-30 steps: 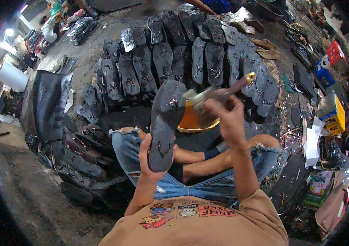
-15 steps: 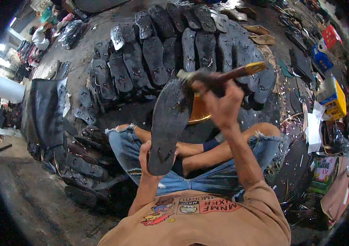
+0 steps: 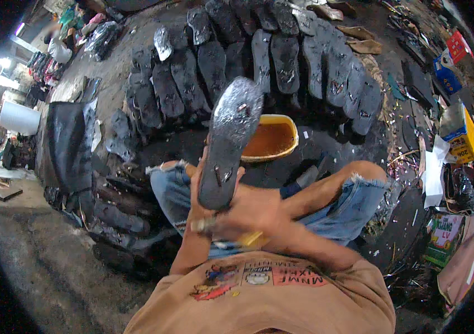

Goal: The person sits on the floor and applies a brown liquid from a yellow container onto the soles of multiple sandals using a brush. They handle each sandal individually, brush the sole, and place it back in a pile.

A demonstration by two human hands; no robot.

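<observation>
My left hand [image 3: 197, 179] holds a black sandal sole [image 3: 229, 139] upright in front of me, gripping its lower end from behind. The sole's face shines wet and grey. My right hand [image 3: 251, 214] lies across the sole's heel end, closed around a brush [image 3: 206, 225] with a yellow handle, its head pointing left. Just beyond the sole stands a yellow bowl [image 3: 275, 140] of brown liquid on the ground between my knees.
Rows of black soles [image 3: 281, 61] lie side by side on the dark ground ahead, and more are stacked at my left [image 3: 114, 214]. Coloured boxes [image 3: 460, 131] and scraps crowd the right side. A dark sheet [image 3: 67, 142] hangs at left.
My right hand has drawn the brush from the sole's top down to its heel end, near my chest. The sole now stands more upright and its face looks glossy.
</observation>
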